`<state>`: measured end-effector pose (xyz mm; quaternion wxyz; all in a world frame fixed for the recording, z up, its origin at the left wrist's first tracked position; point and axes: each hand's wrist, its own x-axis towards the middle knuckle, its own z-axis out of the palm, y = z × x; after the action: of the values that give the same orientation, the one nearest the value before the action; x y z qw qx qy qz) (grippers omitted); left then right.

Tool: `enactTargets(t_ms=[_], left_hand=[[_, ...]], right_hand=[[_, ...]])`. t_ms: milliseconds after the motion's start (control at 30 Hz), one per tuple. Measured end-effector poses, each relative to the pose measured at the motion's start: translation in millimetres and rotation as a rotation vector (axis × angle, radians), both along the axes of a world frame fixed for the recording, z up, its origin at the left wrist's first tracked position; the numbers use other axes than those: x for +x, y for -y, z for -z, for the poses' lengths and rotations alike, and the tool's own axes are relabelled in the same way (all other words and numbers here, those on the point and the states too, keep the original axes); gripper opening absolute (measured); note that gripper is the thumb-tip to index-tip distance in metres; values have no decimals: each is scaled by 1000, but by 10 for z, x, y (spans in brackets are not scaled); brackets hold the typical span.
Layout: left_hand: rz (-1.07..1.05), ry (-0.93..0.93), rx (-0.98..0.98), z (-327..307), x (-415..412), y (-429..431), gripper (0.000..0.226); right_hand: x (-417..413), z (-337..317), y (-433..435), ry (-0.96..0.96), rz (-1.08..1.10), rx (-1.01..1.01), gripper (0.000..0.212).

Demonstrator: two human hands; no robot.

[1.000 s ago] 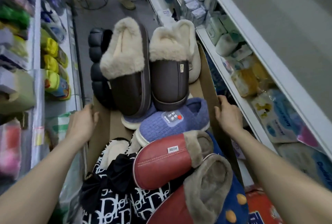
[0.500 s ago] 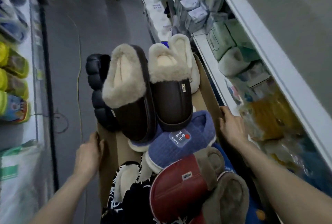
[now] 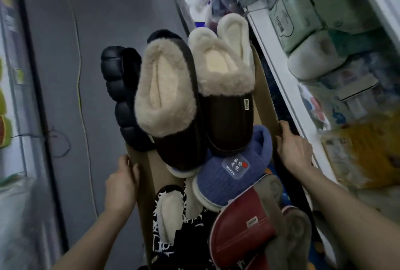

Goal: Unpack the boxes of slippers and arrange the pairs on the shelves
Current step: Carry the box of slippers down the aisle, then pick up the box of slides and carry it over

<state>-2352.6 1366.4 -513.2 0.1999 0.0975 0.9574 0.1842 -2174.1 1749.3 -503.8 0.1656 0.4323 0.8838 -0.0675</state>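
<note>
Left hand (image 3: 121, 185): lower centre-left, thumb and fingers curled round the cardboard box's (image 3: 266, 96) left wall.
Right hand (image 3: 294, 150): centre-right, gripping the right wall, fingertips hidden.
Cardboard box: mid-frame, between both hands, beside the white shelf (image 3: 279, 70).
Contents: brown fur-lined slippers (image 3: 171, 105) on top; blue knitted slipper (image 3: 216, 181), red slipper (image 3: 240, 235) below; black quilted slipper (image 3: 119, 96) overhanging at the left.

a brown cardboard box (image 3: 265, 96), gripped at both side walls, brims with loose slippers. two dark brown fleece-lined slippers (image 3: 173, 105) lie piled beyond the left hand (image 3: 121, 185). a blue knitted slipper (image 3: 233, 172) sits just inside the right hand (image 3: 294, 150), with a red leather slipper (image 3: 242, 235) nearer the wrist.
</note>
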Motion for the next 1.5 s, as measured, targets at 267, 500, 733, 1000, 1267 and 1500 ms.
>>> enactTargets(t_ms=[267, 500, 733, 1000, 1267, 1500], left_hand=[[-19, 28, -36, -53, 24, -41, 23], [175, 316, -347, -286, -67, -142, 43], [665, 198, -458, -1187, -268, -438, 20], [1408, -286, -229, -2662, 162, -1163, 35], [1991, -623, 333, -4077, 1495, -1335, 41], [2339, -763, 838, -4923, 3118, -1049, 37]], right_hand=[[-17, 7, -32, 25, 32, -34, 46], [-46, -396, 142, 65, 47, -167, 58], [235, -1544, 592, 83, -256, -19, 56], [1181, -2940, 1306, -20, -297, 255, 58], [2556, -4175, 2700, -76, -48, 523, 40], [3830, -4965, 3973, 76, 255, 647, 38]])
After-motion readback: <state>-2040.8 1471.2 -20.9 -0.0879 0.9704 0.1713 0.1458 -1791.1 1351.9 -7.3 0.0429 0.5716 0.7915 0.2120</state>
